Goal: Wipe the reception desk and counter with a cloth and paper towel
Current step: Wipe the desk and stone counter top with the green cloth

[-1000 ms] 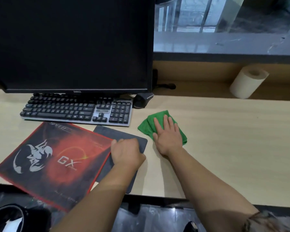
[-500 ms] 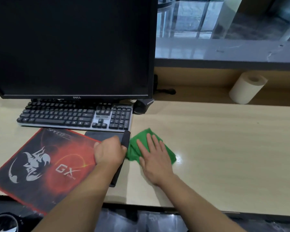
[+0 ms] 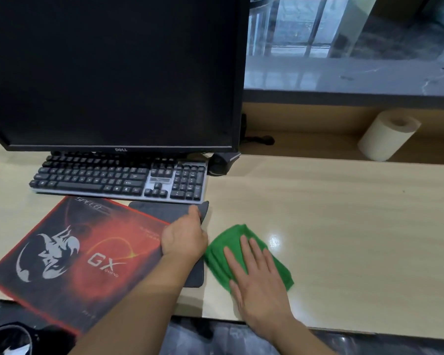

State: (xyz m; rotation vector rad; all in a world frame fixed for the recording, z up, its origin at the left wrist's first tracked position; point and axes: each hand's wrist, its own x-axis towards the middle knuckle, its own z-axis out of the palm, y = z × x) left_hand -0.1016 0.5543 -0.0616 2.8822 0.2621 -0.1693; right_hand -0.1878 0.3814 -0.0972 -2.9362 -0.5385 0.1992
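A green cloth (image 3: 221, 254) lies flat on the light wooden desk (image 3: 344, 239), close to its front edge. My right hand (image 3: 256, 280) presses on the cloth with straight, spread fingers. My left hand (image 3: 183, 239) grips the right edge of a dark grey mouse pad (image 3: 159, 211) and lifts that edge off the desk. A roll of paper towel (image 3: 387, 135) leans on the low shelf at the back right, under the grey stone counter (image 3: 344, 75).
A black monitor (image 3: 113, 73) fills the upper left, with a keyboard (image 3: 118, 180) below it. A red and black mouse pad (image 3: 69, 260) overhangs the desk's front edge at the left. A small dark device (image 3: 222, 162) sits beside the keyboard.
My right hand has slid the green cloth toward the front edge of the desk. My left hand has curled the grey pad's right edge up and pulled it leftward.
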